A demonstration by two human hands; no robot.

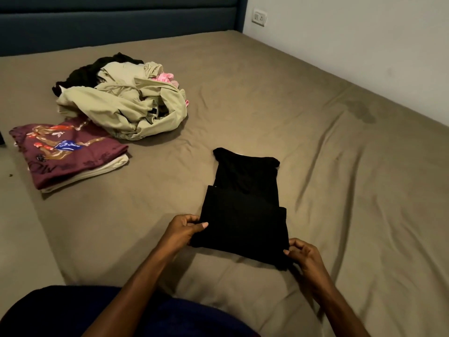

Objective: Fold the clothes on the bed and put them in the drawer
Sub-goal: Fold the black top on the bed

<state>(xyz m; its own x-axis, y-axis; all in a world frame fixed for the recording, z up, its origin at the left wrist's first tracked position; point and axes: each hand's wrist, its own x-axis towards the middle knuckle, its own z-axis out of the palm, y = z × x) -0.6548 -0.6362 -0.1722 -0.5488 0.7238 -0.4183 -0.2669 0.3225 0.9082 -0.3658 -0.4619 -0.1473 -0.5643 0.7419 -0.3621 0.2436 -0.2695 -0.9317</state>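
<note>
**Black garment held at the bed's near edge**

We see the left hand (pixel 185 228) and right hand (pixel 302 255) each pinching a near corner of the black garment (pixel 245 210), lying part-folded on the bed (pixel 315 142) toward its near edge.

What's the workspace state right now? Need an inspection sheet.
Surface: bed, taupe sheet, wrinkled, dark stain near right edge.
Job's things: black garment partly folded; folded stack, maroon print on top; unfolded pile of beige, black and pink clothes.
Clutter: nothing seen.
Grips: left hand and right hand each pinch a near corner of the black garment.
Cables: nothing seen.
Surroundings: headboard, wall socket; no drawer in view.
</note>
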